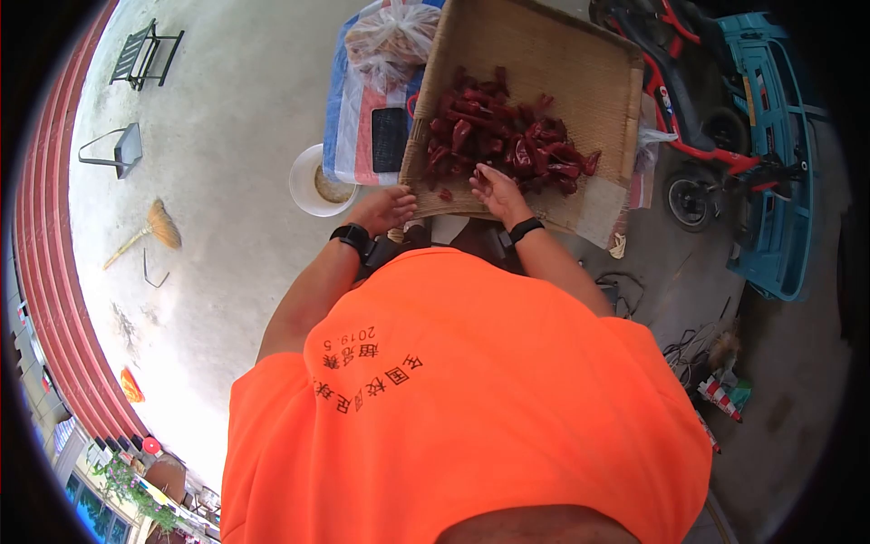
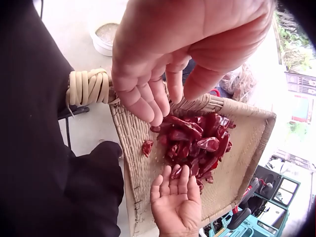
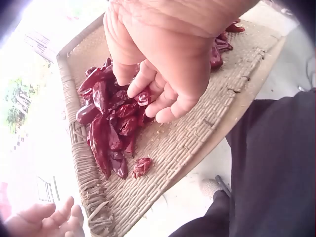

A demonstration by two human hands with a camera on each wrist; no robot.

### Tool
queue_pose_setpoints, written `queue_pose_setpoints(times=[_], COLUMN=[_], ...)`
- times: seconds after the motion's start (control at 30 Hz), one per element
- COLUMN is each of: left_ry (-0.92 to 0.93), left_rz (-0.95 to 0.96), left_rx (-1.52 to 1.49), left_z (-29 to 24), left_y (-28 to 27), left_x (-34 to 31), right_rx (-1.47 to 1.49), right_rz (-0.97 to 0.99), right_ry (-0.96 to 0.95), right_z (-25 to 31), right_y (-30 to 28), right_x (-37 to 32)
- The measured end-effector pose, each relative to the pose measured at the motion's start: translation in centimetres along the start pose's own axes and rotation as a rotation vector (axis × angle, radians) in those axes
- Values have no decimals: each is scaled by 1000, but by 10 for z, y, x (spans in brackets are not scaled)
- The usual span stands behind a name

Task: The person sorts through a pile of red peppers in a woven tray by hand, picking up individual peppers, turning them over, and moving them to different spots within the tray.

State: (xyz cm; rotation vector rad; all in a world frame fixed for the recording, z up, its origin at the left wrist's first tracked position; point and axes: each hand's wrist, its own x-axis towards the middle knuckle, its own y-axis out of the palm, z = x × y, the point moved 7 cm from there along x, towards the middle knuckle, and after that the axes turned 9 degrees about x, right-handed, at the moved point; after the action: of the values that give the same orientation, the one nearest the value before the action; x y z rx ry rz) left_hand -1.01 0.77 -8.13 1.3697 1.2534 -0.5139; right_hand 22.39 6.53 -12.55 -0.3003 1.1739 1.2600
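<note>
so your right hand [image 1: 500, 197] had its grip curled round a glossy dark-red chili [image 3: 143, 98], your left hand [image 1: 382, 210] hung loosely apart, near the tan woven tray's [image 1: 553, 50] rim

One woven tray [image 1: 580, 72], dried red peppers [image 1: 517, 150] numerous and overlapping, exact count not determinable, one detached pepper piece [image 3: 142, 168], one left hand [image 1: 384, 209], one right hand [image 1: 499, 192], two black wristbands [image 1: 352, 236], one white bucket [image 1: 302, 178], one broom [image 1: 163, 225], one dustpan [image 1: 128, 150], one orange shirt [image 1: 489, 381].
</note>
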Motion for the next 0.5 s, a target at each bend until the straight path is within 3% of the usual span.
queue_pose_setpoints(times=[0.07, 0.17, 0.5], left_ry=[-18, -51, -1], left_rz=[14, 83, 299], left_rx=[-2, 54, 36], left_z=[2, 3, -14], left_y=[5, 18, 65], left_x=[4, 12, -7], right_rx=[145, 93, -343], right_rz=[60, 177, 530], right_ry=[10, -6, 14], right_z=[-1, -2, -5], right_y=[-1, 13, 93], right_x=[-11, -24, -70])
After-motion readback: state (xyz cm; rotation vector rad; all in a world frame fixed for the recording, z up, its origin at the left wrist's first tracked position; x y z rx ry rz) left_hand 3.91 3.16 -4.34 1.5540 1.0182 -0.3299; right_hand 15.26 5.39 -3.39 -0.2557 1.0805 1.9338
